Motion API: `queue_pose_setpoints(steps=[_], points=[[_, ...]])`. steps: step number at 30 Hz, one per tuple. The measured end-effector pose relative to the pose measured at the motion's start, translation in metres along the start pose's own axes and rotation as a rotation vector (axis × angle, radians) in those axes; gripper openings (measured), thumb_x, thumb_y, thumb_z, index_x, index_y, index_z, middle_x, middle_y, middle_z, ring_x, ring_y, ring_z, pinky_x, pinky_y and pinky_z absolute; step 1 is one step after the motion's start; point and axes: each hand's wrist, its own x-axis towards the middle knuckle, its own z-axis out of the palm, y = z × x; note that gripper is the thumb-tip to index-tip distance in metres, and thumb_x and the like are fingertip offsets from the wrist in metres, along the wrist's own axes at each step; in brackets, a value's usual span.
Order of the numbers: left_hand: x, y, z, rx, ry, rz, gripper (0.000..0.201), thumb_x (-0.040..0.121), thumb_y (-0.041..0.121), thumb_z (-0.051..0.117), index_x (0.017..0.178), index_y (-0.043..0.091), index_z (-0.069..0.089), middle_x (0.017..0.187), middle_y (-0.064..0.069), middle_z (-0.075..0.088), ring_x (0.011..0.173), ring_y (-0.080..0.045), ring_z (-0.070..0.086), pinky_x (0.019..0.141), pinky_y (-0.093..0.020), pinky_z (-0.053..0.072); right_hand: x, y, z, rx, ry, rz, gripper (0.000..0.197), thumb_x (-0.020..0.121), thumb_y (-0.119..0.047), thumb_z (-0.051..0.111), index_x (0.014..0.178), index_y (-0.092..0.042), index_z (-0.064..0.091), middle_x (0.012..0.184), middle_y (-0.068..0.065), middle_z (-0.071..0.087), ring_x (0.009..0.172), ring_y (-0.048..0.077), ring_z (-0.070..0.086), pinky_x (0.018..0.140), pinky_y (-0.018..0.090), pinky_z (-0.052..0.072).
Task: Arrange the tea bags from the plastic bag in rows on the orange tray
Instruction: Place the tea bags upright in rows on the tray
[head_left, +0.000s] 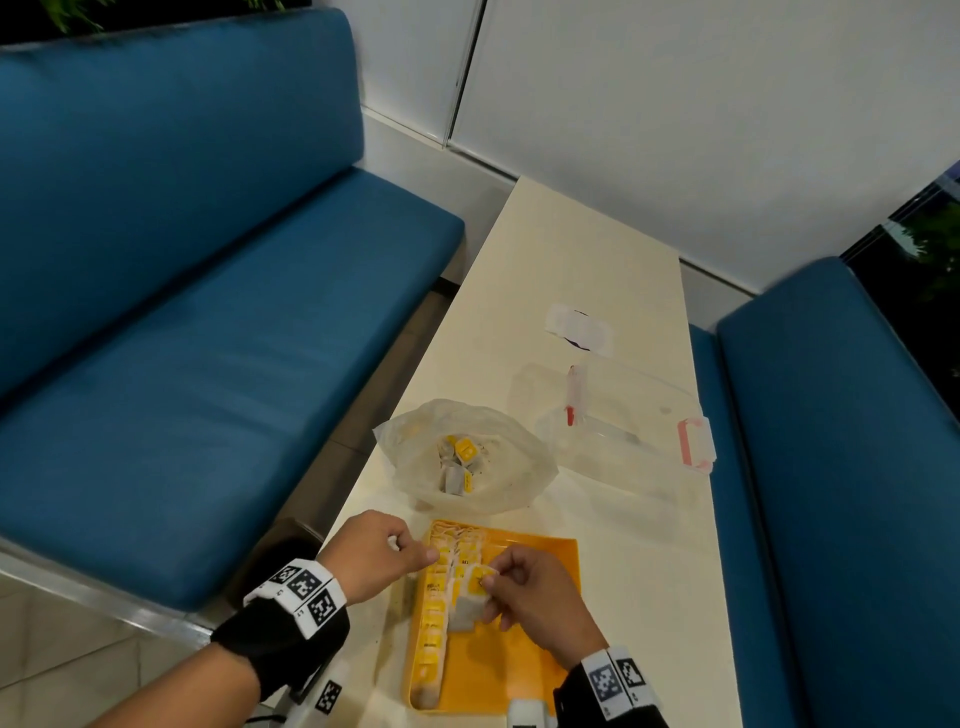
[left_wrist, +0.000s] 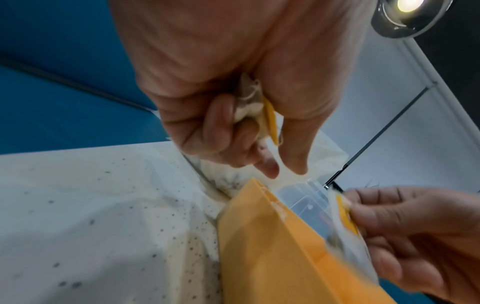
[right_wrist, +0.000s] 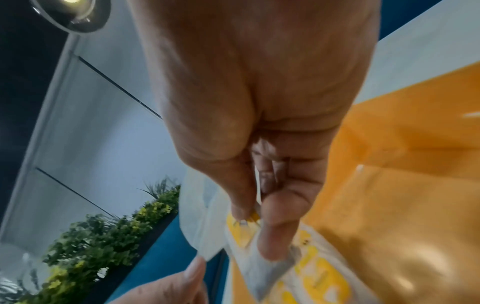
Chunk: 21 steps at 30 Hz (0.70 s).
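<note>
The orange tray (head_left: 535, 654) lies at the near end of the table. A row of tea bags (head_left: 435, 618) with yellow tags runs along the tray's left side. My right hand (head_left: 491, 578) pinches a white tea bag (head_left: 466, 605) by its yellow tag just above that row; thumb and forefinger grip this bag (right_wrist: 262, 273) in the right wrist view. My left hand (head_left: 413, 548) hovers at the tray's far left corner, its fingers curled round another tea bag (left_wrist: 249, 105) in the palm. Beyond the tray, the crumpled plastic bag (head_left: 498, 467) stands open with more tea bags (head_left: 460, 460) inside.
A clear plastic box (head_left: 639, 415) with pink latches stands right of the bag, near the table's right edge. A white sticker (head_left: 576, 325) lies further back on the cream table (head_left: 649, 571). Blue benches (head_left: 208, 312) flank the table on both sides.
</note>
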Motion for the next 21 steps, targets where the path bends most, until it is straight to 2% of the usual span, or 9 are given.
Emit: queue_pose_setpoints(steps=[3, 6, 8, 11, 14, 16, 21], points=[[-0.004, -0.003, 0.005, 0.066, -0.073, -0.048, 0.045, 0.074, 0.058, 0.079, 0.068, 0.016, 0.066, 0.082, -0.001, 0.071, 0.083, -0.012, 0.065, 0.065, -0.019, 0.043, 0.003, 0.018, 0.006, -0.024, -0.086, 0.130, 0.012, 0.093, -0.002, 0.064, 0.085, -0.008, 0.056, 0.057, 0.010, 0.067, 0.044, 0.016, 0.063, 0.045, 0.025, 0.048], [-0.006, -0.005, 0.011, 0.085, -0.126, -0.072, 0.041, 0.075, 0.056, 0.080, 0.072, 0.016, 0.070, 0.090, 0.001, 0.072, 0.088, -0.009, 0.065, 0.065, -0.015, 0.042, 0.008, 0.027, 0.013, -0.050, -0.121, 0.206, 0.011, 0.093, -0.003, 0.064, 0.087, -0.008, 0.056, 0.058, 0.009, 0.068, 0.049, 0.018, 0.066, 0.047, 0.027, 0.053], [-0.007, -0.007, 0.013, 0.092, -0.142, -0.080, 0.042, 0.076, 0.056, 0.078, 0.077, 0.015, 0.073, 0.090, 0.002, 0.072, 0.087, -0.008, 0.064, 0.067, -0.016, 0.044, 0.012, 0.031, 0.018, -0.054, -0.121, 0.228, 0.012, 0.093, -0.002, 0.063, 0.088, -0.009, 0.054, 0.058, 0.009, 0.068, 0.052, 0.021, 0.068, 0.050, 0.029, 0.055], [-0.008, -0.007, 0.016, 0.080, -0.151, -0.092, 0.038, 0.076, 0.055, 0.078, 0.075, 0.017, 0.073, 0.092, 0.001, 0.073, 0.091, -0.010, 0.065, 0.081, -0.026, 0.051, 0.016, 0.036, 0.026, -0.083, -0.065, 0.235, 0.014, 0.090, -0.001, 0.066, 0.088, -0.010, 0.055, 0.063, 0.009, 0.069, 0.058, 0.026, 0.071, 0.055, 0.035, 0.059], [-0.009, -0.006, 0.016, 0.048, -0.158, -0.097, 0.033, 0.077, 0.052, 0.080, 0.075, 0.019, 0.073, 0.095, 0.003, 0.073, 0.095, -0.009, 0.066, 0.089, -0.030, 0.053, 0.018, 0.036, 0.031, -0.118, 0.004, 0.227, 0.020, 0.080, 0.003, 0.070, 0.084, -0.011, 0.057, 0.070, 0.010, 0.070, 0.063, 0.031, 0.073, 0.063, 0.043, 0.062], [-0.010, -0.006, 0.017, 0.029, -0.162, -0.098, 0.032, 0.077, 0.051, 0.080, 0.076, 0.019, 0.074, 0.093, 0.005, 0.073, 0.094, -0.007, 0.065, 0.090, -0.029, 0.052, 0.018, 0.035, 0.034, -0.144, 0.034, 0.213, 0.022, 0.076, 0.005, 0.069, 0.082, -0.012, 0.056, 0.068, 0.010, 0.068, 0.058, 0.030, 0.072, 0.061, 0.044, 0.060], [-0.010, -0.005, 0.016, 0.011, -0.166, -0.101, 0.030, 0.078, 0.050, 0.080, 0.077, 0.020, 0.074, 0.093, 0.006, 0.072, 0.094, -0.005, 0.063, 0.087, -0.025, 0.049, 0.022, 0.030, 0.038, -0.156, 0.092, 0.201, 0.026, 0.074, 0.008, 0.068, 0.081, -0.012, 0.053, 0.071, 0.012, 0.063, 0.049, 0.024, 0.065, 0.052, 0.036, 0.055]])
